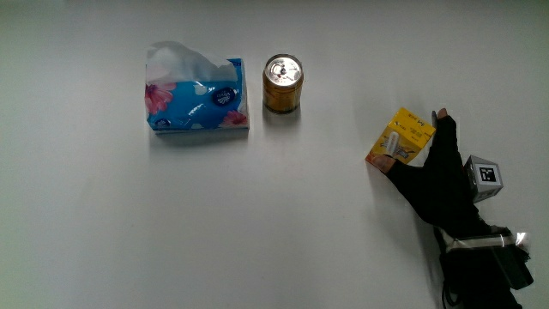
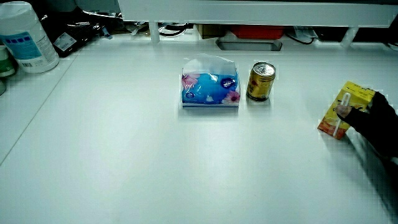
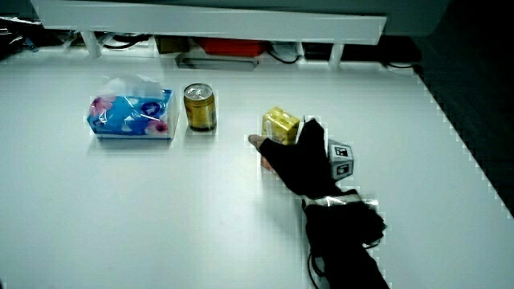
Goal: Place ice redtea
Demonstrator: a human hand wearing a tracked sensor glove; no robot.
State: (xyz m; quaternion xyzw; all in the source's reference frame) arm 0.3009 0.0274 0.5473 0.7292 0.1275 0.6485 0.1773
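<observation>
gripping one yellow carton (image 1: pixel 401 135), hand (image 1: pixel 433 172); one can (image 1: pixel 282 82), one tissue pack (image 1: pixel 196 99).

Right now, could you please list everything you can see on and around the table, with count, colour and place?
Tissue pack: one, blue with pink flowers, on the table beside the can.
Can: one, gold, upright between the tissue pack and the carton.
Drink carton: one, yellow and orange, in the hand's grasp.
Large bottle: one, white with blue label, at the table's edge.
Hand: one, black glove, patterned cube on its back, closed on the carton.
</observation>
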